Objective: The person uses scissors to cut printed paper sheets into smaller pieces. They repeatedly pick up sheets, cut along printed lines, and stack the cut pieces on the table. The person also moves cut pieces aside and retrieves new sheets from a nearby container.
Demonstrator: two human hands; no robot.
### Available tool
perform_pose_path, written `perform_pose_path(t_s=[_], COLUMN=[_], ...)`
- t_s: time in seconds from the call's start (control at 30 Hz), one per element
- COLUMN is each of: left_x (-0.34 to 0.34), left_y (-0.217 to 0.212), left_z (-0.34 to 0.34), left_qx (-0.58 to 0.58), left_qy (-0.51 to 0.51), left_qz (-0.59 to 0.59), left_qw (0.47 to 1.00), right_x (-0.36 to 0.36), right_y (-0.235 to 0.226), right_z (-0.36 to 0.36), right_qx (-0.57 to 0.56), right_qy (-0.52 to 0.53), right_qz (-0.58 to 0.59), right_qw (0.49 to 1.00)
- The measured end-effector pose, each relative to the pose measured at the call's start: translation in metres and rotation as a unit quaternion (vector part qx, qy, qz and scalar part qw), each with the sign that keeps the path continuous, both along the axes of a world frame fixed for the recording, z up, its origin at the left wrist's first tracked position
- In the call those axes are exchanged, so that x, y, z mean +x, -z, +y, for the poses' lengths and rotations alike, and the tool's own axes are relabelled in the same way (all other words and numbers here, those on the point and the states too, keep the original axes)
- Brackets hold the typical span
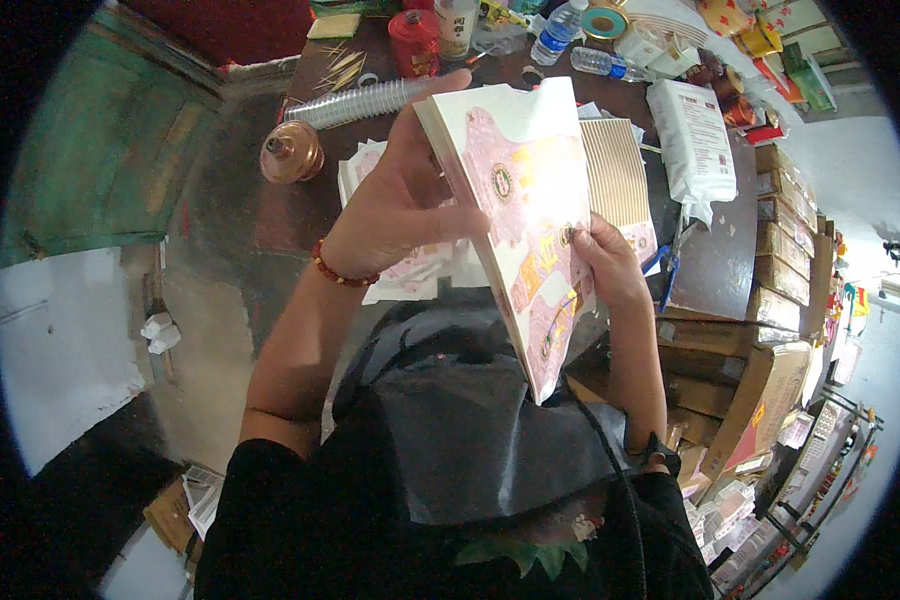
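Note:
I hold a thick stack of printed paper sheets (530,190) tilted up in front of me, white with pink and gold patterns. My left hand (400,205) is closed on its left edge, the thumb across the front and the fingers partly hidden behind. At the right edge my right hand (610,262) pinches the same stack between thumb and fingers. Under my left hand more printed sheets (402,285) lie on the dark table (270,225). Just beyond my right hand is a striped tan stack (615,165), with blue-handled scissors (670,272) beside it.
Along the far left of the table are clear nested plastic cups (360,102), a copper-coloured container (292,155) and a red thread spool (413,45). Water bottles (560,32) and a white package (692,140) lie at the far right. Cardboard boxes (778,245) are piled beyond the right edge.

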State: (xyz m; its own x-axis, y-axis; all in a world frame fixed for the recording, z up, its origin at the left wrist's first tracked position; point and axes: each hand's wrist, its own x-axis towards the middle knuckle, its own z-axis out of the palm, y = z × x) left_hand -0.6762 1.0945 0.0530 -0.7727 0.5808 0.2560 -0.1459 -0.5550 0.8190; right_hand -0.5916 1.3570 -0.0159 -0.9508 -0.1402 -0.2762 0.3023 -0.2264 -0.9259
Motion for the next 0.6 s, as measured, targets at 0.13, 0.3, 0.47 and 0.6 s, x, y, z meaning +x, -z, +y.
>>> perform_pose_path(t_s=[0.13, 0.3, 0.47, 0.6], left_x=[-0.003, -0.006, -0.006, -0.005], left_y=[-0.002, -0.002, -0.001, -0.001], left_z=[-0.002, 0.0, 0.002, 0.004], left_qx=[0.01, 0.033, 0.025, 0.014], left_qy=[0.008, 0.016, 0.017, 0.012], left_qz=[0.044, 0.052, 0.041, 0.016], left_qw=[0.999, 0.998, 0.999, 1.0], right_x=[-0.005, -0.004, -0.002, -0.004], right_y=[0.0, 0.008, 0.024, 0.03], right_z=[-0.004, -0.007, -0.007, -0.007], right_qx=[-0.059, -0.072, -0.118, -0.196], right_qy=[-0.01, 0.011, 0.001, -0.037], right_qz=[0.02, 0.007, -0.027, -0.028], right_qw=[0.998, 0.997, 0.993, 0.979])
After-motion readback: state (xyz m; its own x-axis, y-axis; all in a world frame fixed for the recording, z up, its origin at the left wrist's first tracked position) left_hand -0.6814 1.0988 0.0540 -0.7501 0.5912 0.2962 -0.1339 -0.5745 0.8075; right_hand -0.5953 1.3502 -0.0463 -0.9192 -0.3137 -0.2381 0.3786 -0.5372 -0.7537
